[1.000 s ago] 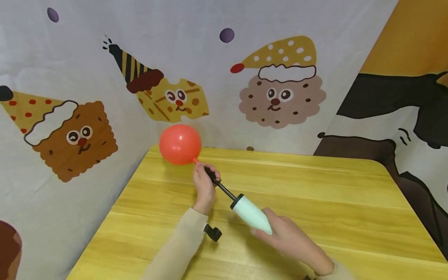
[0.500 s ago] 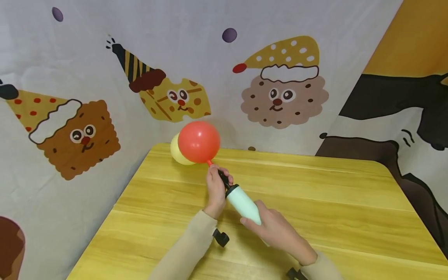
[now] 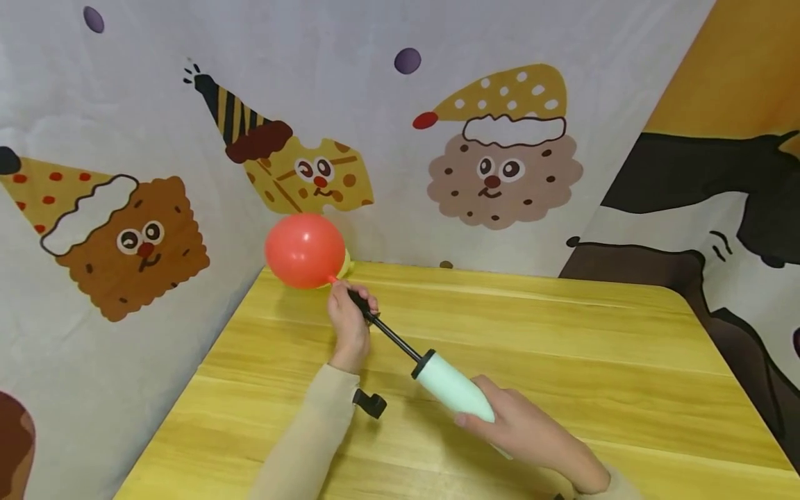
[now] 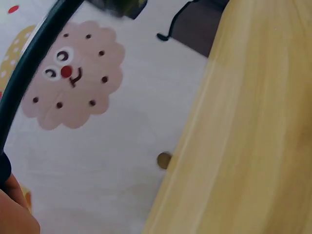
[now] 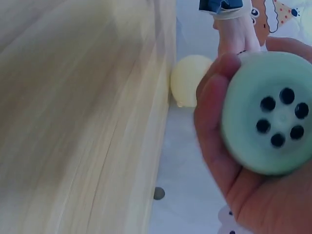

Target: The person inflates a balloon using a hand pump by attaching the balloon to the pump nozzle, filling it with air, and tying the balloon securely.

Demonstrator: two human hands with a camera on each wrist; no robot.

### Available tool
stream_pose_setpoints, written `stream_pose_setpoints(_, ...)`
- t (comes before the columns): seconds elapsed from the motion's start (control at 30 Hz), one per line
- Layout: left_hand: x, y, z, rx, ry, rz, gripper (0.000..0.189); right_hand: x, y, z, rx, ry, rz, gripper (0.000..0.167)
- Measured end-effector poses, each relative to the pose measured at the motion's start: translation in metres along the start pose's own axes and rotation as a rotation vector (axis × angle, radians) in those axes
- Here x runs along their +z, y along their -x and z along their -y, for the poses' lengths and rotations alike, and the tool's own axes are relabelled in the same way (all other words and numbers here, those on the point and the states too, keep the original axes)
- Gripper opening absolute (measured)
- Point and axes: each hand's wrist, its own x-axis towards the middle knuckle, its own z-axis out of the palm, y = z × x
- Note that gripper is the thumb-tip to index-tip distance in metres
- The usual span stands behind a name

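A red balloon (image 3: 305, 250), inflated, sits on the nozzle of a hand pump above the yellow table's (image 3: 562, 347) far left corner. My left hand (image 3: 350, 321) pinches the balloon's neck on the black nozzle. The black rod (image 3: 390, 336) is drawn out of the mint-green pump barrel (image 3: 451, 385), which my right hand (image 3: 525, 434) grips. In the right wrist view the barrel's end (image 5: 270, 113) with several holes fills my right hand (image 5: 219, 126). The left wrist view shows the black rod (image 4: 29, 73) and a bit of my left hand (image 4: 14, 209).
A pale yellow balloon (image 3: 344, 262) lies behind the red one at the table's back edge, also the yellow balloon (image 5: 190, 80) in the right wrist view. Cartoon-printed cloth (image 3: 500, 160) hangs close behind and left of the table. A black clip (image 3: 370, 403) sits under my left sleeve.
The pump went from extended to pushed in, then extended again now. The red balloon swung right, then back left, and looks slightly larger than a second ago.
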Motion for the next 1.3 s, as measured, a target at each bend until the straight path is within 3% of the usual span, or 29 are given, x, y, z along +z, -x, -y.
stream_pose_setpoints(0.17, 0.002, 0.010, 0.008, -0.046, -0.030, 0.023, 0.034, 0.010, -0.007, -0.002, 0.002, 0.053, -0.022, 0.055)
stream_pose_setpoints(0.43, 0.010, 0.031, 0.024, -0.070, -0.052, 0.066, 0.032, 0.019, -0.028, 0.008, 0.072, 0.021, -0.066, 0.060)
stream_pose_setpoints(0.67, 0.010, 0.039, 0.030, -0.113, -0.042, 0.079, 0.031, 0.019, -0.039, 0.014, 0.063, -0.014, -0.053, 0.065)
stream_pose_setpoints(0.93, 0.002, 0.021, 0.028, -0.105, -0.098, 0.056, 0.038, 0.019, -0.030, 0.007, 0.059, -0.050, -0.031, 0.063)
stream_pose_setpoints(1.17, -0.008, -0.004, 0.002, -0.004, -0.021, -0.017, 0.037, -0.003, 0.000, -0.006, -0.014, -0.007, 0.040, 0.042)
stream_pose_setpoints(1.3, -0.010, -0.005, -0.002, -0.019, 0.009, -0.004, 0.033, -0.006, 0.002, -0.010, -0.049, 0.007, 0.038, 0.041)
